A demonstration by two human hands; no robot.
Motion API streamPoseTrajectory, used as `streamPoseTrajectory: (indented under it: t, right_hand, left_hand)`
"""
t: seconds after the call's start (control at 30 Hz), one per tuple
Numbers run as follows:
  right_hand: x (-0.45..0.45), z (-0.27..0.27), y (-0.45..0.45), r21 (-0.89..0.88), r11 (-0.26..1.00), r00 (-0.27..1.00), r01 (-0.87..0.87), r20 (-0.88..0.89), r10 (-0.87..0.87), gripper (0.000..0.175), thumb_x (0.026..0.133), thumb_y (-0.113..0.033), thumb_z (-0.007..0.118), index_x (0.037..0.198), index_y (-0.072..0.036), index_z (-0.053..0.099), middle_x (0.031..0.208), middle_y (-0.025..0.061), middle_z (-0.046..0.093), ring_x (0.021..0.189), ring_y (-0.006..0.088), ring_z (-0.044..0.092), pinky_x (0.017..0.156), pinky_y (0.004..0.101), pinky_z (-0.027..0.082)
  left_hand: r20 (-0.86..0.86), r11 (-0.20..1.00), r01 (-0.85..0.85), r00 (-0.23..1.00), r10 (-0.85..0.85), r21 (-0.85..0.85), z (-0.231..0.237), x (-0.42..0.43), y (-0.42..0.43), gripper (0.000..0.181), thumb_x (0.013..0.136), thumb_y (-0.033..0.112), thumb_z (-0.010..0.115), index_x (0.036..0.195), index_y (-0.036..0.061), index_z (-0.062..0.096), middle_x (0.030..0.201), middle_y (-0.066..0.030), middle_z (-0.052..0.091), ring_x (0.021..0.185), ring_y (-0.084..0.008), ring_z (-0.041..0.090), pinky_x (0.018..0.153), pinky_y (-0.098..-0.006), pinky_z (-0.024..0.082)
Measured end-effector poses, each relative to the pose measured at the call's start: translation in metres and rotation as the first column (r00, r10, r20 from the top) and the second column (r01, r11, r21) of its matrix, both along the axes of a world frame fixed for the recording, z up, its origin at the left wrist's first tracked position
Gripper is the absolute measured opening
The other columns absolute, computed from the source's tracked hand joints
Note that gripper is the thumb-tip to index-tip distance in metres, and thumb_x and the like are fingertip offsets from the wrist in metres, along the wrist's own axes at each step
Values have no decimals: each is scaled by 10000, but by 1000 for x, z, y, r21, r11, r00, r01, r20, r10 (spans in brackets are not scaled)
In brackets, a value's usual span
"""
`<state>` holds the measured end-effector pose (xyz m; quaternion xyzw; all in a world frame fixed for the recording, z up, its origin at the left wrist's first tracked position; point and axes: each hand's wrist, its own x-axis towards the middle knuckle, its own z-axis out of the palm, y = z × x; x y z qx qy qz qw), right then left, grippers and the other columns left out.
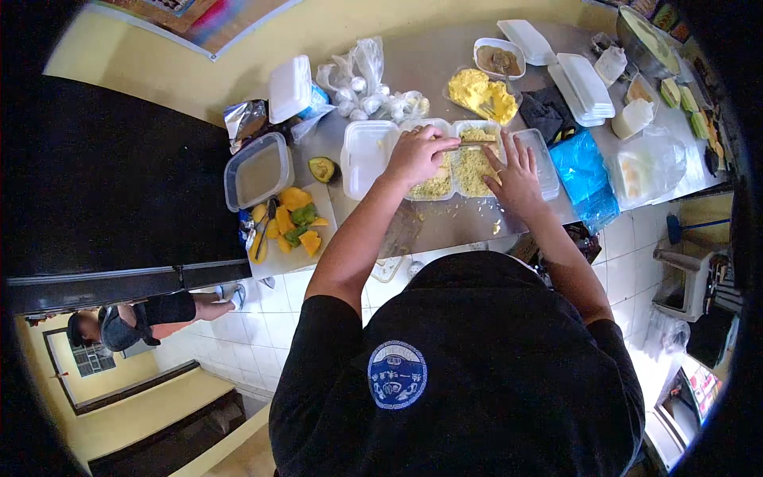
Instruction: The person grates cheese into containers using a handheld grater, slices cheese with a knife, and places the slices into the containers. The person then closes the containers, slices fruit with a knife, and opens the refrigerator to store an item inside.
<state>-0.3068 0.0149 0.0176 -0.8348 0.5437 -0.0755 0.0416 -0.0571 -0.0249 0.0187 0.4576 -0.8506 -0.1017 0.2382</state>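
Observation:
My left hand (420,154) holds a thin brown stick-like utensil (477,144), which lies level across the upper part of a plastic food container (456,192). That container has crumbly yellow-green food (474,173) in it. Spread fingers of my right hand (517,173) rest at the container's right side, over its clear lid (548,179). Under my left hand is a second container with similar crumbs (434,189), partly hidden by the hand. Its white lid (365,161) lies folded out to the left.
Left are a cut avocado (322,170), orange peel-like pieces (286,217), scissors (262,232) and an uncovered plastic tub (259,170). Behind stand a yellow mash tray (481,95), a brown paste bowl (499,58), foam boxes (581,89) and bagged balls (363,98). A person (143,322) stands beyond.

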Motion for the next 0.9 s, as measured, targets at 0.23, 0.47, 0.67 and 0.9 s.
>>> streamPoseTrajectory:
  t: [0.23, 0.47, 0.67, 0.9]
  right_hand:
    - [2, 1, 6, -11, 1000, 1000, -17, 9, 17, 512, 918, -401, 552, 1408, -279, 466, 1560, 165, 175, 1428, 397, 178, 1137, 560, 174]
    - [-12, 9, 11, -114, 992, 993, 59, 104, -47, 497, 917, -338, 566, 1400, -260, 478, 1535, 163, 252, 1403, 391, 225, 1137, 523, 171]
    - [-19, -2, 12, -127, 989, 991, 73, 122, -57, 481, 931, -326, 550, 1399, -241, 480, 1538, 156, 248, 1409, 385, 212, 1145, 504, 158]
    - [13, 10, 8, -76, 997, 991, 33, 133, -23, 456, 970, -347, 509, 1413, -247, 466, 1550, 147, 226, 1427, 364, 176, 1148, 482, 149]
  left_hand:
    - [-152, 1000, -2, 988, 0, -17, 11, 7, 8, 435, 780, 11, 617, 1170, 195, 681, 989, -80, 633, 746, -244, 639, 710, -340, 530]
    - [-496, 939, -317, 799, 341, 135, 40, 47, 99, 474, 837, -42, 575, 1294, 85, 576, 1037, -126, 606, 897, -235, 617, 778, -302, 499]
    - [-163, 772, -612, 755, 635, 171, 12, 86, 234, 389, 860, 73, 641, 1245, 126, 620, 988, -113, 611, 869, -251, 627, 751, -319, 512]
    - [3, 714, -683, 723, 691, 153, -2, 87, 266, 327, 865, 169, 669, 1192, 178, 658, 981, -97, 611, 855, -273, 621, 719, -360, 522]
